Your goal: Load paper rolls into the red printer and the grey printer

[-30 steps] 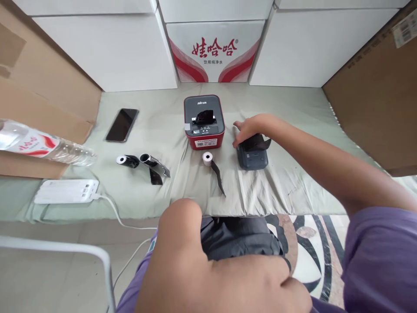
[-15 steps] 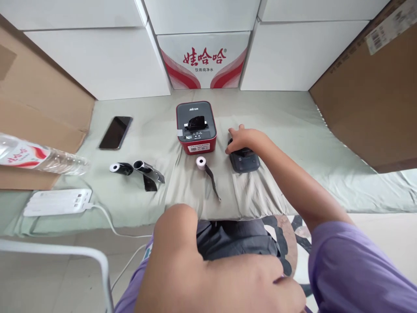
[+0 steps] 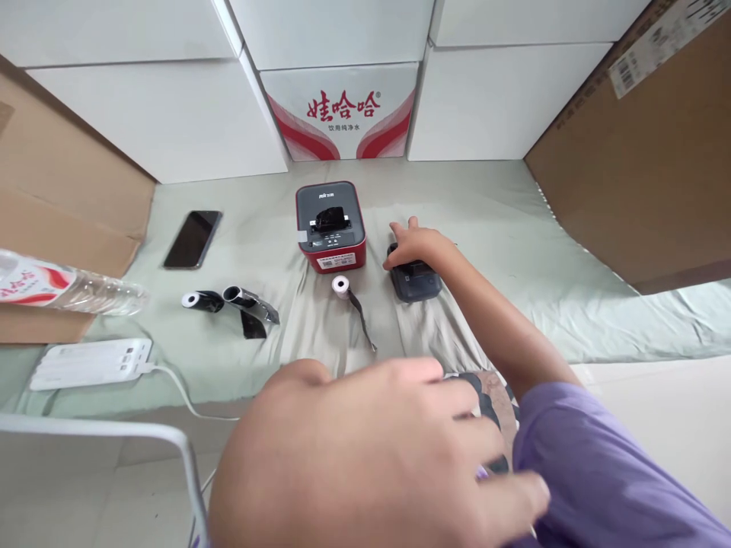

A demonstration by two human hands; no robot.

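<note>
My right hand (image 3: 416, 245) reaches over a small dark boxy device (image 3: 416, 285), covering its far part. The fingers and thumb are spread, with fingertips past its far left edge; whether the palm presses on it is hidden. Close to the camera, my left hand (image 3: 388, 449) looms large and blurred, fingers apart, nothing visible in it. Left of the dark device stands a red and black printer (image 3: 331, 228) with crumpled black film in its top slot. In front of it is a small white paper roll (image 3: 341, 286) with a dark strip trailing from it.
Leftward lie a black-wrapped roll (image 3: 202, 301), a partly unwrapped roll (image 3: 251, 306), a phone (image 3: 193, 240), a water bottle (image 3: 68, 283) and a white power bank (image 3: 91, 364) with its cable. White boxes (image 3: 343, 114) stand behind; a brown carton (image 3: 640, 175) stands at right. A white metal bar (image 3: 114, 428) crosses lower left.
My left hand has risen nearer the camera and its fingers have spread. My right hand keeps its place over the dark device. The whole view has shifted slightly.
</note>
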